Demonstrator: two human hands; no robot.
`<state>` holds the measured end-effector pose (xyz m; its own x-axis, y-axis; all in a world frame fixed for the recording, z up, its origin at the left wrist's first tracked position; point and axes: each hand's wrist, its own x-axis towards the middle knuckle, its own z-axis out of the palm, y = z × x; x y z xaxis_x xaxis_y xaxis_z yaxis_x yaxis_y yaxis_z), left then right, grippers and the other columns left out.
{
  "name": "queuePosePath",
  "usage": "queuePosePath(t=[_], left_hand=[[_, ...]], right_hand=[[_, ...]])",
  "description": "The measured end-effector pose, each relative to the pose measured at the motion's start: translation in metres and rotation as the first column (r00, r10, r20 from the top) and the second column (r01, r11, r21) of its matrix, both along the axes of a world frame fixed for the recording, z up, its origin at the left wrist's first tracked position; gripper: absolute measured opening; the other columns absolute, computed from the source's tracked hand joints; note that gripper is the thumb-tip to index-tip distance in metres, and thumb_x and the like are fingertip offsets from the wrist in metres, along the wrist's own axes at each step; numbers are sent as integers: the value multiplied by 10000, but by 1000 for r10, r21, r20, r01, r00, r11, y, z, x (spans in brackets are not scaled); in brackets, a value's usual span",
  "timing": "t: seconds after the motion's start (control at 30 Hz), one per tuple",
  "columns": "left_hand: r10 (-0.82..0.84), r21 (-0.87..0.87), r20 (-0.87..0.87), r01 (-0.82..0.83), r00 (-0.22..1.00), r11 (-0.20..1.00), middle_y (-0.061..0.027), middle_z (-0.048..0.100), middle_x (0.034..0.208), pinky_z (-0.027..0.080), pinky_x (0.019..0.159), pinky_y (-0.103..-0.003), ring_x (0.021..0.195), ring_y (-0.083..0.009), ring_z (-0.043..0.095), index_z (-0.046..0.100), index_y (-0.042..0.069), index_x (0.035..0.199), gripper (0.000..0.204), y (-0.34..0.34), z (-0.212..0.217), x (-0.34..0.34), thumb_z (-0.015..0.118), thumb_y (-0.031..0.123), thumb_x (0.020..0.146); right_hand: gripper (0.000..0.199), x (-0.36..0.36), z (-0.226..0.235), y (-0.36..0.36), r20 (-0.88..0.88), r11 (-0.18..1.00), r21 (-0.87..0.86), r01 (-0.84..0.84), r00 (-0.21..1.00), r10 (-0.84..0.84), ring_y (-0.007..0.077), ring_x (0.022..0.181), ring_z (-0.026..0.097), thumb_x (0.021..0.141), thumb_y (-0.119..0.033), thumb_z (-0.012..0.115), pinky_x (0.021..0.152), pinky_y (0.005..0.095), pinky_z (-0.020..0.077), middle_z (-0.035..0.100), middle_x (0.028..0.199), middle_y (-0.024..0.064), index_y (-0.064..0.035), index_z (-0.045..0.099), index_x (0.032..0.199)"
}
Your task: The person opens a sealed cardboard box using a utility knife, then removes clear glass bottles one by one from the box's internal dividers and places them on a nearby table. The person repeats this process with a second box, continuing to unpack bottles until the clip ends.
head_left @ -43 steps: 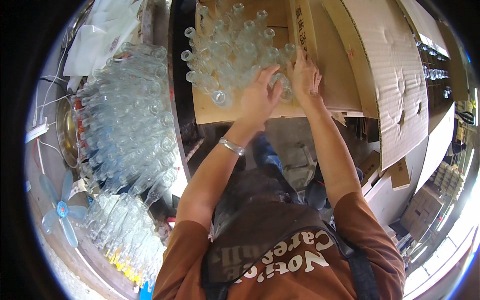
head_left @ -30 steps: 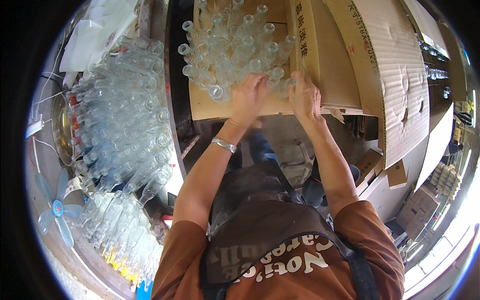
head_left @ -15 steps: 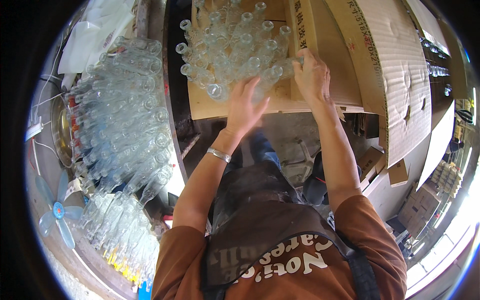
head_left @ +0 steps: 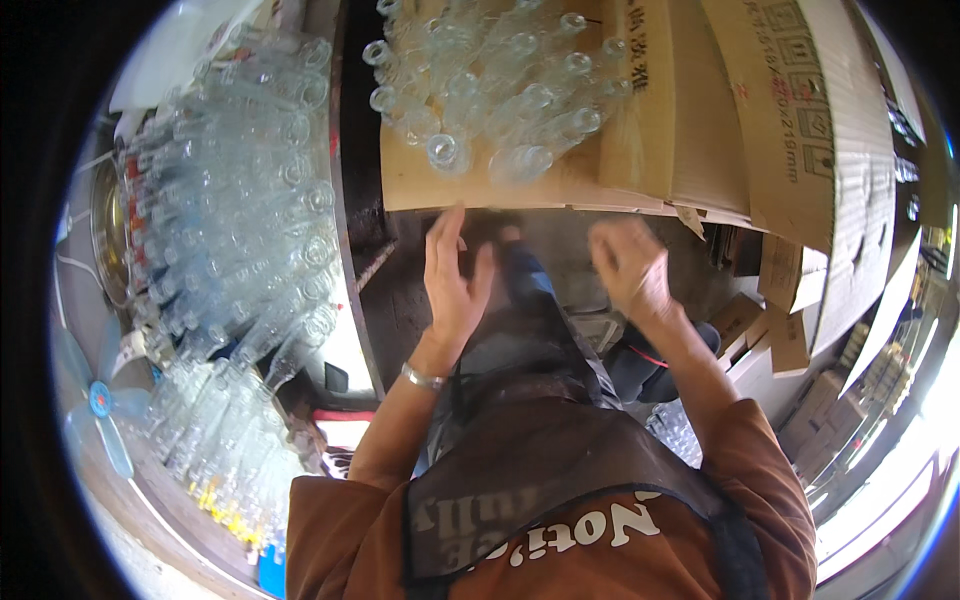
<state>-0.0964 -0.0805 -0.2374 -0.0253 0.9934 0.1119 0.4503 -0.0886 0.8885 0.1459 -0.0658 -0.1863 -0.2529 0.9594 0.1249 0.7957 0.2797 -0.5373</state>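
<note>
Both hands hang in the air just short of the near edge of an open cardboard box [head_left: 480,192]. My left hand [head_left: 452,280] has its thumb and fingers apart, holding nothing. To its right is my right hand [head_left: 630,262], somewhat blurred, with loosely bent fingers and nothing visible in it. Standing close together on the cardboard are several clear glass bottles [head_left: 442,152], necks and rims toward me. They are apart from both hands.
A large stack of clear glass bottles [head_left: 285,165] lies along the left, beyond a dark upright edge. A blue fan [head_left: 100,398] stands at the lower left. Raised cardboard flaps [head_left: 790,110] rise at the right, and a dark stool [head_left: 650,365] is below them.
Both hands have drawn back from the bottles toward my body. The right hand has left the bottle it was touching at the group's right side. The view has shifted slightly.
</note>
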Motion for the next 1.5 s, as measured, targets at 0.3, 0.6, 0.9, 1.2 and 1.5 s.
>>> queuePosePath(t=[0.3, 0.6, 0.9, 1.2, 1.5], left_hand=[[-282, -946, -269, -197, 921, 258, -291, 318, 1510, 388, 1083, -492, 1319, -468, 416, 306, 26, 1491, 883, -302, -101, -26, 712, 445, 829], [-311, -942, -195, -266, 930, -206, -346, 153, 1559, 320, 1131, -519, 1414, -504, 261, 117, 22, 1556, 1142, -382, -134, -33, 665, 664, 787], [-287, -953, -214, -264, 934, -150, -381, 105, 1542, 288, 1140, -549, 1435, -526, 163, 79, -38, 1532, 1191, -436, -145, -75, 736, 587, 759], [-291, -960, -217, -258, 932, -111, -404, 105, 1534, 271, 1152, -527, 1437, -526, 165, 37, -83, 1519, 1235, -469, -152, -113, 678, 671, 779], [-352, -955, -270, -295, 896, -18, -421, 161, 1499, 263, 1138, -564, 1394, -540, 226, 75, -94, 1501, 1192, -467, -151, -94, 739, 567, 764]], right_hand=[[565, 161, -264, -229, 277, 337, -941, -27, 509, 815, 300, 1264, 494, 709, -230, 763, 994, 576, 399, 563, 1274, 137, -61, 590, 1219], [391, 224, -318, -333, 209, 222, -973, -62, 168, 963, 272, 1396, 377, 912, -266, 582, 1101, 691, 200, 564, 1369, 84, -116, 638, 1268], [389, 293, -417, -379, 318, 338, -915, 221, -121, 940, 268, 1365, 385, 933, -292, 560, 1081, 625, 240, 543, 1390, 65, -148, 644, 1284], [646, 255, -321, -337, 274, 261, -915, 308, -2, 962, 295, 1470, 221, 864, -332, 631, 1136, 643, 160, 334, 1566, 86, -143, 454, 1456], [638, 328, -369, -355, 377, 371, -914, 164, 6, 926, 282, 1461, 253, 834, -284, 649, 1158, 642, 156, 392, 1502, 100, -133, 461, 1425]])
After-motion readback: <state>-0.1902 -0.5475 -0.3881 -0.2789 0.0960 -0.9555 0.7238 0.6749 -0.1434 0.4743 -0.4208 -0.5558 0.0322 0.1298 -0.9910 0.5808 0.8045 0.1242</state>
